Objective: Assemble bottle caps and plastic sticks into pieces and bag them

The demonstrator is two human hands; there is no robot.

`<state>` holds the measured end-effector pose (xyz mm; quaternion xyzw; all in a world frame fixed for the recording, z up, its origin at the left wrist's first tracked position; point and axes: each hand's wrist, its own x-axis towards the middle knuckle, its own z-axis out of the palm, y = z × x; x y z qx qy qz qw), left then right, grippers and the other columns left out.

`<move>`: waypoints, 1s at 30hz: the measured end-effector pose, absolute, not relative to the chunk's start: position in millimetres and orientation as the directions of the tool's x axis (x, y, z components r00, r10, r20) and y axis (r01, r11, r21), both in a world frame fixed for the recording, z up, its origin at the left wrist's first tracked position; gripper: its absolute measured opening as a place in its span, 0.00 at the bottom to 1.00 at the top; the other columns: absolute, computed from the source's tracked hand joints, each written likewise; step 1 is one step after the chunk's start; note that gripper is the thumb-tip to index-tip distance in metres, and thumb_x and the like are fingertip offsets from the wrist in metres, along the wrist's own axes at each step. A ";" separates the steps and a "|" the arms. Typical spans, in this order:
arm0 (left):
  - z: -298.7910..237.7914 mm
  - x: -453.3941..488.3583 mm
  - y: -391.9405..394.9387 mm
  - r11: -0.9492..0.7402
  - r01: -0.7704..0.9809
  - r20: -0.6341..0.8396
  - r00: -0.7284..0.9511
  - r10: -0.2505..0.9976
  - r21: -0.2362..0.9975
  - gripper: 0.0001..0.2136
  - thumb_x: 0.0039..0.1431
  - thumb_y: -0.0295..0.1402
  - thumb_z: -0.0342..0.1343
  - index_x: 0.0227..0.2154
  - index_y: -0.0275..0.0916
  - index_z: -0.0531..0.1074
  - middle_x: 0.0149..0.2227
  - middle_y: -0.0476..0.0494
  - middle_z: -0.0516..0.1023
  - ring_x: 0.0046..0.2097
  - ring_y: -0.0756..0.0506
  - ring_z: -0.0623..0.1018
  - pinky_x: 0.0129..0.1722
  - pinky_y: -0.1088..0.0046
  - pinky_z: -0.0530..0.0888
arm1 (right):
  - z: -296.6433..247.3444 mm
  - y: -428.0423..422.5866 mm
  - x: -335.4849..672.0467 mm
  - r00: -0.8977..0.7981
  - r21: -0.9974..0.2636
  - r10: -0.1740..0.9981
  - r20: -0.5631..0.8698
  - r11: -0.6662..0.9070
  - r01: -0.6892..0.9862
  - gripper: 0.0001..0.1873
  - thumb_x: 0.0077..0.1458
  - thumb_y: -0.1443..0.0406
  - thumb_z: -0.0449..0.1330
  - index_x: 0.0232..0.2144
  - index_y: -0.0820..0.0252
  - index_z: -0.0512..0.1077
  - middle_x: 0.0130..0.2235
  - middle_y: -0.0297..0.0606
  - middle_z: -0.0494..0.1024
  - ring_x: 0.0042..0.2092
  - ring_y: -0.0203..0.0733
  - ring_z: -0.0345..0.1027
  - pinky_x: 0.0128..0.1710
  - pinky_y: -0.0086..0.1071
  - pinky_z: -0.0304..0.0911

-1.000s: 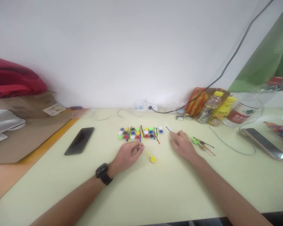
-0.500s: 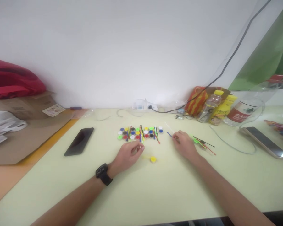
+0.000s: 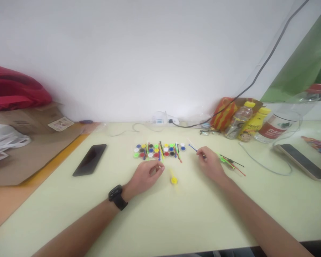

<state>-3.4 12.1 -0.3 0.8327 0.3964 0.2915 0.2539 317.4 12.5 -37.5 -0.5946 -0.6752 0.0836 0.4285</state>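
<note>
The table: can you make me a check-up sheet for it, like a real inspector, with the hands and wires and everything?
Surface: pale table, with items spread on it.
Job's things: colourful round pieces in rows, with sticks among them; a yellow piece, blurred, nearer the camera.
Clutter: black phone, glasses, yellow bottle.
Hands: right hand appears to hold a blue stick; left hand has thumb and finger close together, contents unclear.
Cables: dark cable along the wall; pale cable on the table.
Surroundings: white wall; red bag on a cardboard box.
</note>
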 end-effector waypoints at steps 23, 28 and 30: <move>0.6 -3.0 12.5 -0.547 0.526 0.268 0.515 0.815 0.652 0.09 0.69 0.37 0.53 0.36 0.40 0.75 0.24 0.54 0.68 0.26 0.51 0.63 0.29 0.74 0.62 | -35.6 9.3 311.3 -0.069 -0.580 0.890 0.452 0.351 0.735 0.14 0.62 0.67 0.54 0.42 0.57 0.79 0.49 0.44 0.81 0.41 0.46 0.77 0.42 0.40 0.72; 1.2 -2.7 12.2 -0.545 0.516 0.263 0.521 0.812 0.660 0.09 0.69 0.37 0.53 0.36 0.40 0.75 0.24 0.54 0.68 0.26 0.51 0.63 0.29 0.75 0.62 | -39.0 11.4 312.6 -0.079 -0.566 0.895 0.439 0.344 0.749 0.14 0.61 0.68 0.55 0.44 0.58 0.79 0.51 0.45 0.80 0.45 0.49 0.77 0.46 0.42 0.73; 2.0 -2.5 11.8 -0.545 0.515 0.263 0.521 0.812 0.662 0.09 0.69 0.37 0.53 0.36 0.39 0.75 0.24 0.54 0.68 0.26 0.51 0.63 0.28 0.75 0.62 | -40.8 12.3 313.2 -0.092 -0.550 0.891 0.444 0.352 0.757 0.15 0.60 0.68 0.56 0.45 0.58 0.79 0.51 0.45 0.80 0.48 0.50 0.76 0.50 0.43 0.72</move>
